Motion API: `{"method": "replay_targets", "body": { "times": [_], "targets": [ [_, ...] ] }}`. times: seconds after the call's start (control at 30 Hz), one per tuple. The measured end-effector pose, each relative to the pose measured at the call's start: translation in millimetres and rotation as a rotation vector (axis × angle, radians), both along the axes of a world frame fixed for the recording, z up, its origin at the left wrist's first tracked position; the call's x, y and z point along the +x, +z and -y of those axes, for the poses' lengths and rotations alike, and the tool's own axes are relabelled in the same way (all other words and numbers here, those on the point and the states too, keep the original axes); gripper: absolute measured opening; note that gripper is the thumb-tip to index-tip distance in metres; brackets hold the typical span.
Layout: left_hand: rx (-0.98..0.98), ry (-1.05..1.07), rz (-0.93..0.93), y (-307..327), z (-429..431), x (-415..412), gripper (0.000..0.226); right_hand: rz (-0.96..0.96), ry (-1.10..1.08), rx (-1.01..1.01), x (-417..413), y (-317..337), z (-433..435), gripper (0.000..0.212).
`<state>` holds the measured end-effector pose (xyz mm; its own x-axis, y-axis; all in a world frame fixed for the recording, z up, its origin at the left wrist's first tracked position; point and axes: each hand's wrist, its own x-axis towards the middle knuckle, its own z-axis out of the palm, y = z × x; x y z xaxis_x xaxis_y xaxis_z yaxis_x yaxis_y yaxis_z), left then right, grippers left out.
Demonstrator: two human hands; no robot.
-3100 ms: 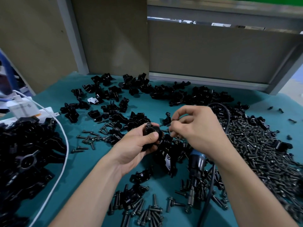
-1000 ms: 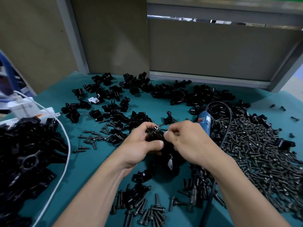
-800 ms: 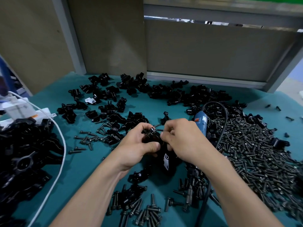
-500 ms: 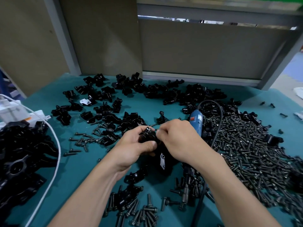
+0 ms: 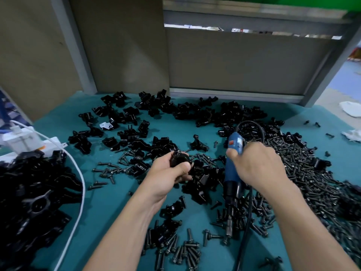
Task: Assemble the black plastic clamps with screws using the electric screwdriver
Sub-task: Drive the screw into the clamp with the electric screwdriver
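My left hand [image 5: 169, 174] grips a black plastic clamp [image 5: 178, 159] just above the teal table [image 5: 109, 194], near the middle of the view. My right hand [image 5: 257, 165] is wrapped around the blue electric screwdriver [image 5: 233, 165], whose bit end points down toward me and whose black cord [image 5: 259, 128] loops off behind. The screwdriver's tip sits among loose screws [image 5: 228, 234]. A gap separates the two hands.
Loose black clamp parts [image 5: 148, 118] spread across the far table. A big heap of black screws [image 5: 312, 173] fills the right side. More screws [image 5: 181, 249] lie near me. Large black parts [image 5: 33, 196] pile at left, with a white cable [image 5: 81, 184] and white box [image 5: 21, 137].
My right hand left the clamp, moved right and took hold of the blue screwdriver. My left hand keeps the clamp and has shifted slightly left.
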<state>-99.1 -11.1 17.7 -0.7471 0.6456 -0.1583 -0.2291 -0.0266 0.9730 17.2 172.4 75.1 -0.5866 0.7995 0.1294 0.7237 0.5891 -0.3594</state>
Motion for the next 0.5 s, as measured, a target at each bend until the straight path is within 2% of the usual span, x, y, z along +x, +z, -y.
{"method": "replay_targets", "body": {
  "times": [0.1, 0.2, 0.3, 0.37, 0.5],
  "targets": [
    [0.037, -0.004, 0.050, 4, -5, 5, 0.014, 0.087, -0.109, -0.100, -3, -7, 0, 0.063],
    [0.057, 0.001, 0.070, 5, -6, 9, 0.013, 0.153, -0.126, -0.174, -11, -2, 3, 0.074],
    [0.041, 0.006, 0.069, 4, -3, 9, 0.015, 0.224, -0.119, -0.234, -13, 7, 4, 0.062],
    [0.020, 0.007, 0.055, 3, -2, 8, 0.015, 0.125, -0.135, -0.358, -10, 10, 3, 0.048],
    [-0.023, 0.000, 0.024, -1, -2, 3, 0.014, -0.343, -0.175, -0.648, 4, 13, -5, 0.033]
  ]
}}
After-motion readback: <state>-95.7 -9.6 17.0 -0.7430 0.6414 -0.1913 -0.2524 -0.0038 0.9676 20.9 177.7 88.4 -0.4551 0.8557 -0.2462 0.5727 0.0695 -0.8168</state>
